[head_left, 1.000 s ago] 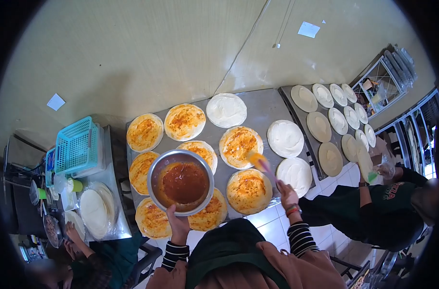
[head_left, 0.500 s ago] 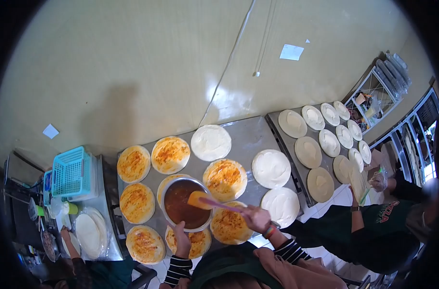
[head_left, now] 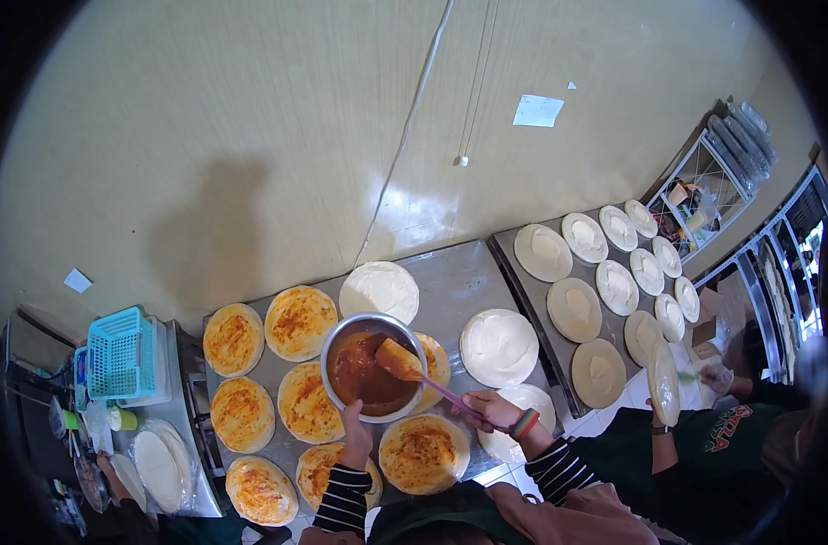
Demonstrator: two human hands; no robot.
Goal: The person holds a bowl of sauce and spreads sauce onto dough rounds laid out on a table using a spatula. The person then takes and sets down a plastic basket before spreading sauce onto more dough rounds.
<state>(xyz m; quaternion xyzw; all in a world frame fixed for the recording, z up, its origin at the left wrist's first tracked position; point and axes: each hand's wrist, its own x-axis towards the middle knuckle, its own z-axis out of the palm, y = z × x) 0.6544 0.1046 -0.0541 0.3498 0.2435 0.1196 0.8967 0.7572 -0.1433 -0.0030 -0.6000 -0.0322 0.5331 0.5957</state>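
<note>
My left hand (head_left: 356,438) grips the near rim of a round metal bowl (head_left: 374,319), holding it above the table. Reddish-brown sauce (head_left: 364,383) fills its lower part. The fingers of my right hand (head_left: 488,411) are wrapped round the purple handle of a spatula (head_left: 446,394). Its orange head lies in the bowl, touching the sauce. Beneath and around the bowl are several flat dough rounds smeared with orange-red sauce, such as the sauced round (head_left: 423,453) nearest my right hand. Rounds with only a white spread, like the white-topped round (head_left: 499,347), lie farther right and behind.
A second metal table (head_left: 559,352) on the right bears several pale rounds with dollops. Beyond it, a co-worker's hand holds up a dough round (head_left: 663,385). At left, a turquoise basket (head_left: 121,356) and bagged rounds (head_left: 162,465) stand on a side table, beside another person's arm.
The bowl has shifted right and back over the rounds. The spatula head has swung right within it, down into the sauce. The co-worker at right has turned the dough round more upright.
</note>
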